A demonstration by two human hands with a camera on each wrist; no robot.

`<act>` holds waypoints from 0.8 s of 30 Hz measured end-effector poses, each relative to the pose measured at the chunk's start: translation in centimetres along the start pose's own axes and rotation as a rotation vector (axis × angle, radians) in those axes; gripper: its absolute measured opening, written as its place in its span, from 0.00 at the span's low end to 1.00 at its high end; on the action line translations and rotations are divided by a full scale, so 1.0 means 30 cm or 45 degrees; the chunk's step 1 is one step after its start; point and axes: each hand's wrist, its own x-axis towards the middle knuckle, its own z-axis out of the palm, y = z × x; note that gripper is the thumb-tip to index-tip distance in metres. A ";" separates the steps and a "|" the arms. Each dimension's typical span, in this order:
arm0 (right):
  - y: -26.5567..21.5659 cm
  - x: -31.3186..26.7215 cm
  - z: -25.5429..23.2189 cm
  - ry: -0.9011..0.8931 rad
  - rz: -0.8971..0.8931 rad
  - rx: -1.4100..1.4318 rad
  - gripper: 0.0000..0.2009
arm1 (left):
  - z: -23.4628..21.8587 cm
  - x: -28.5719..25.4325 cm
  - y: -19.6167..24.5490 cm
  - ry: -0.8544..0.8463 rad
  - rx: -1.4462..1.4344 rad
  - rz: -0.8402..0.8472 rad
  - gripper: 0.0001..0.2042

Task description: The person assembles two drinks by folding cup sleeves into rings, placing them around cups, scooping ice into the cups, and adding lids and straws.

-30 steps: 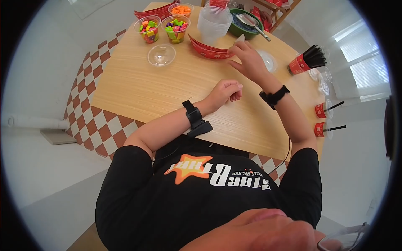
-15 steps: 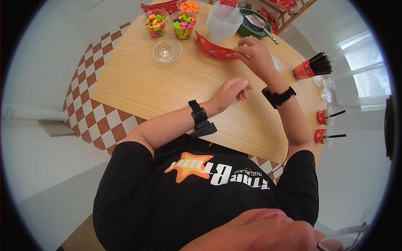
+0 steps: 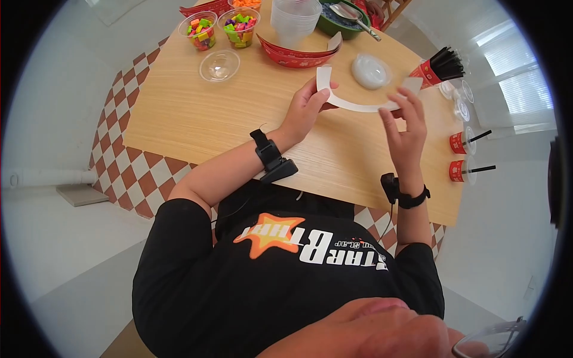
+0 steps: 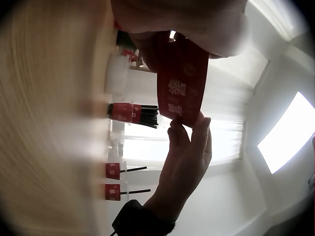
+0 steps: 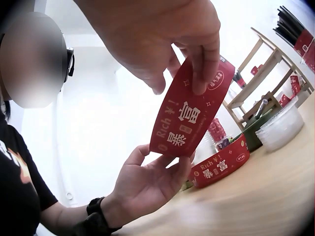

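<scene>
A curved red paper cup sleeve (image 5: pixel 184 115) with printed lettering is stretched between both hands. Its white inner side shows as a strip (image 3: pixel 358 108) in the head view. My left hand (image 3: pixel 304 110) pinches the sleeve near its left end, thumb on the white side. At the other end, my right hand (image 3: pixel 407 134) holds it between thumb and fingers. More red sleeves (image 3: pixel 295 58) lie nested on the table just beyond the left hand. A pile of clear round lids (image 3: pixel 370 71) sits beyond the held sleeve.
Two clear cups of colourful candy-like pieces (image 3: pixel 239 30) stand at the back left, near a clear lid (image 3: pixel 219 65). Stacked clear cups (image 3: pixel 293 21) and a green bowl (image 3: pixel 340 25) with a ladle are behind. Black straws (image 3: pixel 441 68) and two sleeved cups (image 3: pixel 458 171) line the right side.
My right hand has drawn one sleeve off the nested sleeves and come back nearer the body. The left hand, loosely curled before, now grips the sleeve's other end.
</scene>
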 end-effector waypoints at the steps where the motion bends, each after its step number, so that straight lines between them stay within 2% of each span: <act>1: 0.019 -0.010 -0.014 0.123 0.067 0.073 0.19 | 0.004 -0.002 0.003 -0.056 -0.051 -0.030 0.22; 2: 0.022 -0.014 -0.011 0.132 0.079 0.070 0.19 | 0.009 -0.006 0.008 -0.066 -0.049 -0.041 0.22; 4: 0.026 -0.019 -0.002 0.477 0.183 0.459 0.23 | 0.021 -0.015 0.016 -0.164 -0.086 -0.068 0.26; 6: 0.060 -0.043 -0.019 0.431 0.295 0.562 0.25 | 0.028 -0.022 0.011 -0.214 -0.071 -0.058 0.27; 8: 0.088 -0.066 -0.032 0.192 0.469 0.827 0.22 | 0.027 -0.026 0.008 -0.263 -0.056 -0.043 0.29; 9: 0.082 -0.077 -0.035 0.201 0.475 0.826 0.22 | 0.024 -0.025 0.007 -0.271 0.005 -0.037 0.29; 11: 0.047 -0.093 -0.036 -0.026 0.335 0.667 0.19 | 0.024 -0.027 0.007 -0.279 0.062 -0.030 0.29; 12: 0.040 -0.097 -0.032 -0.027 0.337 0.666 0.19 | 0.024 -0.030 0.011 -0.309 0.097 -0.019 0.29; 14: 0.028 -0.099 -0.020 -0.078 0.067 0.374 0.16 | 0.018 -0.029 0.015 -0.337 0.133 -0.007 0.30; 16: 0.018 -0.106 -0.009 -0.074 0.091 0.387 0.17 | 0.010 -0.021 0.014 -0.427 0.402 0.252 0.27; 17: 0.011 -0.108 -0.010 -0.097 0.131 0.434 0.18 | 0.018 -0.022 0.019 -0.427 0.400 0.247 0.27; 19: 0.008 -0.109 -0.005 -0.121 0.176 0.478 0.18 | 0.030 -0.030 0.033 -0.485 0.547 0.392 0.23; 24: 0.013 -0.120 0.013 -0.138 0.137 0.429 0.19 | 0.030 -0.038 0.030 -0.498 0.657 0.363 0.20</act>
